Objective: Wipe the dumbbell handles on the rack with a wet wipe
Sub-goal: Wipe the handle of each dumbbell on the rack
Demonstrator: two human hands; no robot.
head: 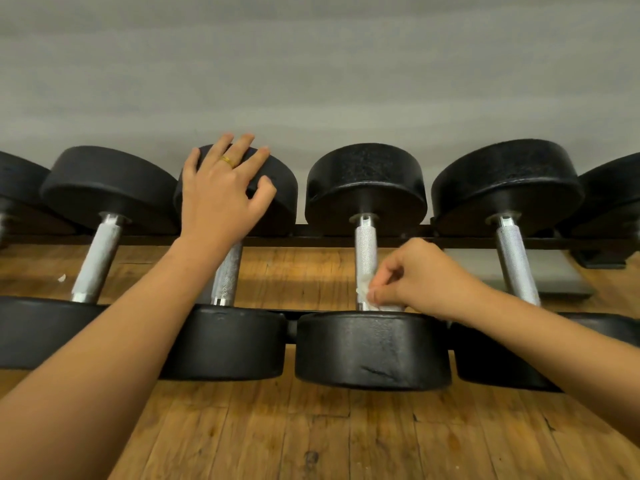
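- Pinches, with the right hand point(419, 278), a crumpled white wet wipe point(363, 291) between thumb and curled fingers, pressed against the near end of a knurled dumbbell handle point(366, 251).
- Works just above the black near head point(372, 348) directly below that hand, and leaves most of the bar beyond the fingertips uncovered.
- Looks, judging from this, like the low end of a stroke, with the stretch toward the far head point(367, 181) not yet covered.
- Better to wrap the wipe round the bar than to dab one side, then slide away from the body up to the far collar, twisting to reach the underside.
- Worth keeping firm, even pressure, since knurling can likely snag and shred a thin wipe.
- Rests the left hand point(221, 195), fingers spread and relaxed, holding nothing, on the far end of the neighbouring dumbbell point(280, 199), well to the left of the wiping hand; useful as a brace.
- Just right of the wiping hand, another handle point(516, 261) waiting on the rack point(450, 241).
- Beneath both forearms, wooden floor point(311, 427).
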